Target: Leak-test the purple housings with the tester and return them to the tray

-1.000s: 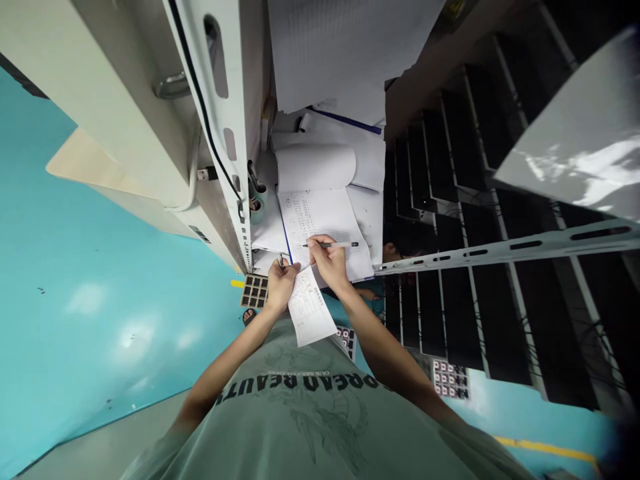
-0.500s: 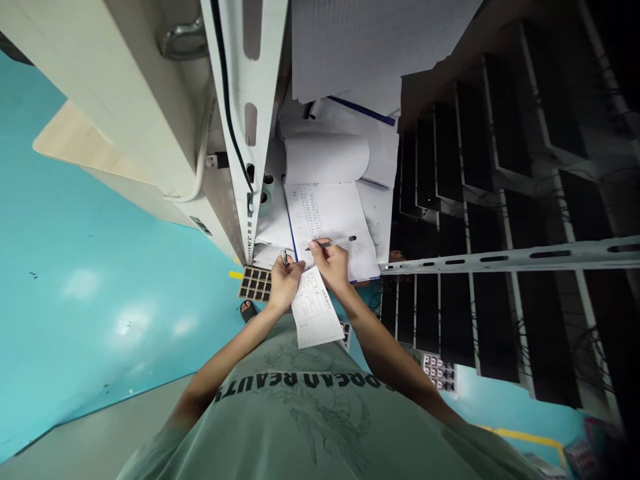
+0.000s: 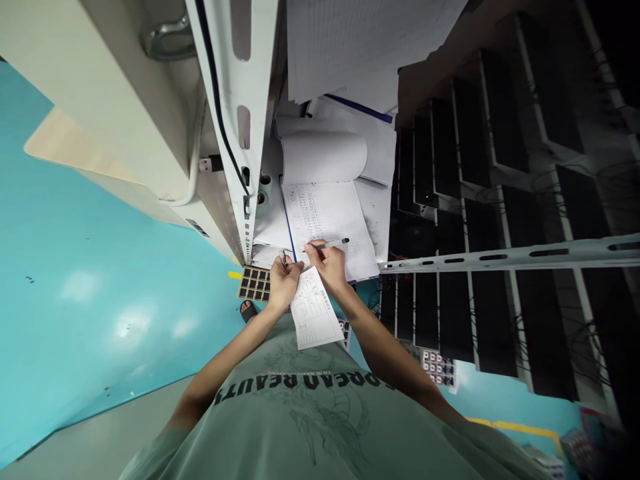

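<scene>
My right hand (image 3: 330, 267) grips a grey pen with a black end (image 3: 336, 244) and rests on the lower part of an open notebook (image 3: 343, 213). The pen's tip points left, at the page's lower left, below columns of handwriting. My left hand (image 3: 284, 283) is closed at the notebook's lower left corner. It pinches the top corner of a printed paper slip (image 3: 316, 310), which hangs towards my shirt. A small shiny thing (image 3: 283, 258) sticks up between my left fingers; its kind cannot be made out. The notebook's turned-over pages (image 3: 324, 157) curl at its top.
A slotted metal upright (image 3: 240, 127) stands left of the notebook, beside small green rolls (image 3: 262, 200). A slotted rail (image 3: 500, 257) and dark racks (image 3: 510, 200) are at right. Stacked paper sheets (image 3: 370, 40) hang above. Below left is a gridded tray (image 3: 255, 283).
My right hand and the pen have shifted slightly left across the page. My left hand keeps its hold on the slip. The whole view has moved a little.
</scene>
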